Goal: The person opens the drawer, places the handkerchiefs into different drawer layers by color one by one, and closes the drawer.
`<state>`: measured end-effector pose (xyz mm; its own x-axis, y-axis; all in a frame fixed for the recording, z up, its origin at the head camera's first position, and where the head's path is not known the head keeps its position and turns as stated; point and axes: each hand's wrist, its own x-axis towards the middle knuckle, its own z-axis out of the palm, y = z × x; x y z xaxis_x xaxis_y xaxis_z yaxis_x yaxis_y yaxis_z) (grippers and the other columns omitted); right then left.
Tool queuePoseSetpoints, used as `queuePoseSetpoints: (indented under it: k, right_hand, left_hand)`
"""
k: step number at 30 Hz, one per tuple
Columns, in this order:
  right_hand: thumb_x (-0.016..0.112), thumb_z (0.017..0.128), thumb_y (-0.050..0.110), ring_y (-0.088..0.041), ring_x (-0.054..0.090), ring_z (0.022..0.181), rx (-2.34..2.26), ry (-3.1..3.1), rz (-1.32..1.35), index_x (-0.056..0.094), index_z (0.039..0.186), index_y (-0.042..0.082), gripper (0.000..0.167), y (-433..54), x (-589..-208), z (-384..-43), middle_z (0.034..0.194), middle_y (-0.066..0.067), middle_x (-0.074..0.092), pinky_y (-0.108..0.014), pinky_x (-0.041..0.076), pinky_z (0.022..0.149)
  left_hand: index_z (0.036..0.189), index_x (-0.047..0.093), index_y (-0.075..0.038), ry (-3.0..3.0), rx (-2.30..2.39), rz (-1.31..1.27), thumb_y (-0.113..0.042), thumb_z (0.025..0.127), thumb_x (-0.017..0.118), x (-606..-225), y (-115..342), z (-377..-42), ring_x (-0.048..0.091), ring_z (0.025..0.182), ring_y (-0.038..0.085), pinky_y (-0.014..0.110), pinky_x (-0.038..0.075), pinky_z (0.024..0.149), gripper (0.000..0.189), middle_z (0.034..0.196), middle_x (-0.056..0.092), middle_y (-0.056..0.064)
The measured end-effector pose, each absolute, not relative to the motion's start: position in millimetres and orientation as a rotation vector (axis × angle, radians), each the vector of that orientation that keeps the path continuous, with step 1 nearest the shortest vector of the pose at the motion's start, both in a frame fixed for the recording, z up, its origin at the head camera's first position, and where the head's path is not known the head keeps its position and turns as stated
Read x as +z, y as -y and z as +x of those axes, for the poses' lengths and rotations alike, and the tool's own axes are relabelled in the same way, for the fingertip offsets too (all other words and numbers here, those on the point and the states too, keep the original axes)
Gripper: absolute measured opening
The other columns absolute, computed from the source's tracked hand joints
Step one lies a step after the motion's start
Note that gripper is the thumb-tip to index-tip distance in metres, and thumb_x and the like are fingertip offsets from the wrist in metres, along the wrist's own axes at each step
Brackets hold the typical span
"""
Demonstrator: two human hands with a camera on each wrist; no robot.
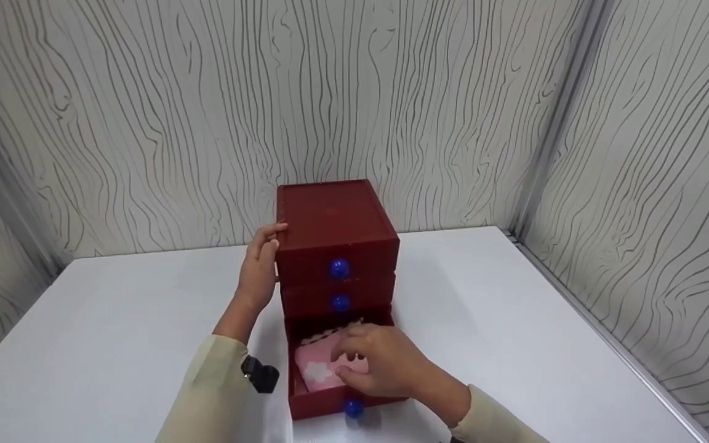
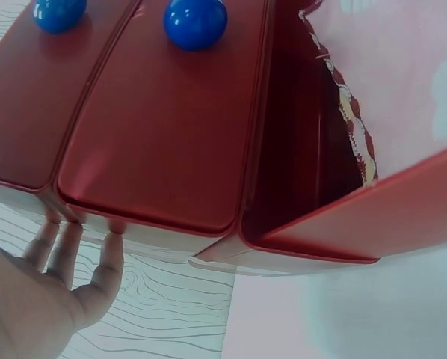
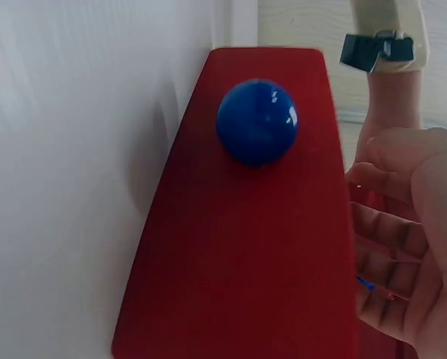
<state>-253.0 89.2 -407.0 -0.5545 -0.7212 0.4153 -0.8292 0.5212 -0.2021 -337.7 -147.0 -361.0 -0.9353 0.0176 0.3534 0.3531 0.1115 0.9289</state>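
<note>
A dark red chest of drawers (image 1: 333,212) with blue round knobs stands on the table. Its bottom drawer (image 1: 317,405) is pulled out, while the two above it are closed. Inside lies a pink folded cloth (image 1: 312,355) with a white flower and a patterned edge, also visible in the left wrist view. My left hand (image 1: 258,269) rests against the chest's left side, fingertips at the upper edge. Over the drawer hovers my right hand (image 1: 386,363), fingers loosely bent and thumb apart, covering part of the cloth. In the right wrist view, the drawer's blue knob (image 3: 257,123) is untouched.
The white table (image 1: 484,307) extends to both sides of the chest. Behind it rises a wood-grain patterned wall (image 1: 330,92), with another panel (image 1: 668,154) along the right. A black strapped device (image 1: 260,374) sits at the left sleeve cuff.
</note>
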Motion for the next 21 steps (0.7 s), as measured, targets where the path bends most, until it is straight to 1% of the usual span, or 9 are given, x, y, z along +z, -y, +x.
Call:
queuePoseSetpoints:
  k: [2,4,7,9,13,15,17,21]
  right_hand:
    - [0.066,0.085,0.029,0.0,0.056,0.063,0.561,2.462,1.314,0.071,0.089,0.022,0.009,-91,-405,-244,0.075,0.01,0.067,-0.007,0.038,0.058]
    - [0.067,0.084,0.028,0.004,0.047,0.056,0.57,2.469,1.321,0.07,0.086,0.023,0.006,-93,-404,-234,0.065,0.009,0.062,-0.005,0.032,0.052]
    - [0.068,0.083,0.029,0.008,0.037,0.052,0.539,2.54,1.319,0.07,0.086,0.023,0.006,-96,-404,-219,0.059,0.01,0.059,-0.006,0.029,0.048]
    - [0.068,0.084,0.031,0.008,0.038,0.052,0.494,2.638,1.312,0.071,0.09,0.026,0.009,-97,-405,-212,0.06,0.013,0.059,-0.009,0.031,0.048]
    - [0.065,0.088,0.038,0.003,0.045,0.056,0.423,2.892,1.275,0.071,0.105,0.032,0.019,-94,-407,-206,0.063,0.019,0.057,-0.015,0.039,0.056]
    - [0.065,0.088,0.039,0.002,0.047,0.058,0.416,2.969,1.245,0.07,0.108,0.034,0.021,-93,-410,-205,0.062,0.02,0.056,-0.017,0.042,0.06]
    - [0.065,0.089,0.037,0.001,0.048,0.058,0.402,2.989,1.229,0.07,0.107,0.034,0.019,-92,-413,-205,0.061,0.02,0.054,-0.018,0.042,0.06]
    - [0.067,0.087,0.03,0.001,0.046,0.057,0.349,2.922,1.231,0.071,0.099,0.031,0.012,-91,-418,-207,0.061,0.018,0.056,-0.017,0.04,0.057]
  left_hand:
    - [0.136,0.046,-0.017,2.13,-1.912,-0.365,-0.02,0.104,0.025,-361,147,-338,0.059,0.106,0.029,0.043,0.056,0.074,0.039,0.136,0.044,0.013]
    - [0.136,0.046,-0.017,2.126,-1.921,-0.365,-0.02,0.104,0.025,-361,148,-338,0.058,0.109,0.03,0.045,0.056,0.075,0.039,0.137,0.043,0.014]
    - [0.137,0.046,-0.018,2.132,-1.918,-0.367,-0.022,0.104,0.024,-361,149,-339,0.057,0.112,0.032,0.047,0.055,0.077,0.039,0.14,0.04,0.013]
    - [0.137,0.045,-0.018,2.137,-1.918,-0.37,-0.023,0.104,0.024,-360,150,-339,0.056,0.113,0.033,0.047,0.055,0.078,0.039,0.141,0.039,0.013]
    - [0.138,0.044,-0.018,2.134,-1.92,-0.376,-0.024,0.105,0.023,-361,152,-340,0.056,0.115,0.033,0.046,0.056,0.076,0.039,0.14,0.04,0.014]
    - [0.138,0.044,-0.018,2.132,-1.924,-0.376,-0.023,0.104,0.024,-361,152,-340,0.056,0.116,0.033,0.045,0.056,0.076,0.039,0.14,0.041,0.014]
    - [0.137,0.044,-0.017,2.136,-1.924,-0.375,-0.023,0.104,0.024,-361,151,-340,0.056,0.116,0.033,0.046,0.056,0.077,0.039,0.141,0.04,0.014]
    - [0.137,0.045,-0.016,2.13,-1.935,-0.38,-0.022,0.104,0.024,-362,148,-339,0.057,0.111,0.032,0.047,0.056,0.077,0.039,0.14,0.04,0.014]
